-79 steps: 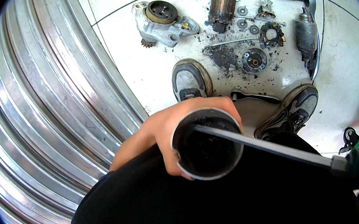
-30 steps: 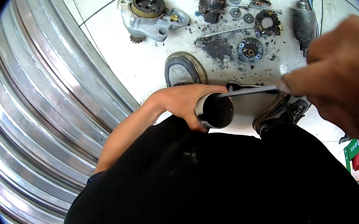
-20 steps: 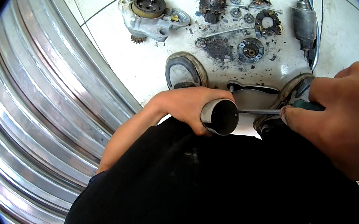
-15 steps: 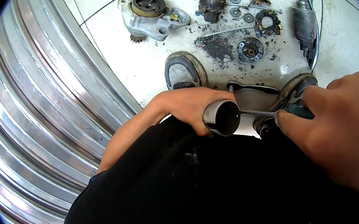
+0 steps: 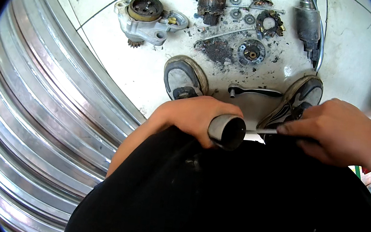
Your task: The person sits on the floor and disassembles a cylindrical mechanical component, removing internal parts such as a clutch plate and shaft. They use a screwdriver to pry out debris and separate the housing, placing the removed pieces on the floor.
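Note:
My left hand is wrapped round a hollow metal cylinder, a motor housing, held over my lap with its dark open end facing up and right. In my right hand is a screwdriver, its steel shaft pointing left to the rim of the housing. The screwdriver's handle is hidden by my fingers now; whether the tip lies inside or against the rim I cannot tell. Beyond my hands, a ratchet wrench lies on the floor between my shoes.
On the white floor lie a grey gear casing, an armature, small gears, a brush holder, a round end cap, long bolts and a solenoid. Ribbed metal shutter fills the left side.
My right hand has turned and lowered, and the screwdriver's green handle has gone out of sight. The housing has tilted slightly in my left hand. The whole view has shifted a little.

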`<act>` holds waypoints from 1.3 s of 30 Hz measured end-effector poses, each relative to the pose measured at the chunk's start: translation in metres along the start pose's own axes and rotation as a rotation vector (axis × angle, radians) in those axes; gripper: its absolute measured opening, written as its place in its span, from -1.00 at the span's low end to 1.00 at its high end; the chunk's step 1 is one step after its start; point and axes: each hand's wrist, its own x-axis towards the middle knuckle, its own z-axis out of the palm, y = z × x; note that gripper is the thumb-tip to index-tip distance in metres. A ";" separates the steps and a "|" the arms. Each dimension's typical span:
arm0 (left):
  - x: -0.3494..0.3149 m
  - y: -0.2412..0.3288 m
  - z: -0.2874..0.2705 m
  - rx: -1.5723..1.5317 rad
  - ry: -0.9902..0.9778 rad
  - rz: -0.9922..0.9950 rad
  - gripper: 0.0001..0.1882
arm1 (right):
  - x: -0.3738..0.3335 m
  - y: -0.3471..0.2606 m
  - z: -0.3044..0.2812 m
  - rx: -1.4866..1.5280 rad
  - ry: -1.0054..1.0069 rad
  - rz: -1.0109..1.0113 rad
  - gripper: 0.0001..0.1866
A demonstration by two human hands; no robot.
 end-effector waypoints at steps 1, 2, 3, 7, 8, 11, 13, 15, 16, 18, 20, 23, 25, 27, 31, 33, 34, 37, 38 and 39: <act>-0.001 0.000 0.000 0.014 0.023 0.052 -0.21 | -0.003 0.002 -0.003 0.025 0.002 -0.033 -0.66; -0.002 0.000 -0.002 0.031 0.021 0.105 -0.22 | -0.010 -0.006 -0.007 -0.051 0.001 -0.001 -0.67; -0.007 -0.002 0.001 0.037 0.058 0.147 -0.22 | -0.013 -0.016 -0.019 -0.151 -0.016 0.000 -0.68; -0.007 -0.005 -0.003 0.065 -0.011 0.189 -0.20 | -0.022 -0.047 -0.023 -0.294 -0.028 0.080 -0.74; -0.007 -0.003 -0.001 0.078 -0.009 0.186 -0.20 | -0.021 -0.051 -0.028 -0.323 -0.055 0.076 -0.75; -0.005 -0.002 0.003 0.100 -0.028 0.176 -0.19 | -0.013 -0.058 -0.037 -0.416 -0.106 0.070 -0.76; -0.005 -0.002 0.004 0.114 -0.044 0.174 -0.19 | -0.007 -0.058 -0.035 -0.436 -0.122 0.067 -0.76; -0.003 -0.002 0.002 0.136 -0.066 0.187 -0.20 | -0.004 -0.056 -0.031 -0.427 -0.135 0.083 -0.77; 0.000 -0.003 0.001 0.159 -0.079 0.210 -0.19 | -0.002 -0.054 -0.028 -0.414 -0.139 0.097 -0.77; -0.001 -0.005 0.005 0.188 -0.042 0.230 -0.18 | 0.001 -0.043 -0.033 -0.421 -0.159 0.079 -0.78; 0.009 -0.005 0.008 0.170 -0.041 0.118 -0.15 | 0.004 -0.038 -0.035 -0.415 -0.171 0.083 -0.78; 0.046 -0.009 0.012 0.142 -0.110 0.136 -0.13 | 0.005 -0.038 -0.035 -0.388 -0.195 0.120 -0.79; 0.059 -0.017 0.021 0.082 -0.157 0.151 -0.14 | 0.002 -0.030 -0.031 -0.352 -0.242 0.117 -0.79; 0.070 -0.028 0.030 -0.003 -0.209 0.132 -0.15 | 0.009 -0.021 -0.029 -0.202 -0.333 0.240 -0.79; 0.047 -0.033 0.020 0.364 0.030 0.166 -0.22 | 0.008 -0.007 -0.004 -0.088 -0.247 0.266 -0.75; 0.036 -0.026 0.020 0.403 0.169 0.108 -0.22 | -0.003 0.007 0.005 -0.061 -0.090 0.181 -0.74; 0.032 -0.024 0.019 0.407 0.227 0.085 -0.22 | -0.008 0.011 0.008 -0.043 -0.013 0.147 -0.73; 0.029 -0.012 0.013 0.375 0.302 -0.024 -0.20 | -0.016 0.012 0.013 0.080 -0.002 0.222 -0.71; 0.032 -0.011 0.012 0.408 0.323 -0.037 -0.21 | -0.017 0.010 0.016 0.064 0.036 0.223 -0.71; 0.035 -0.010 0.010 0.441 0.345 -0.051 -0.21 | -0.017 0.009 0.019 0.048 0.074 0.223 -0.70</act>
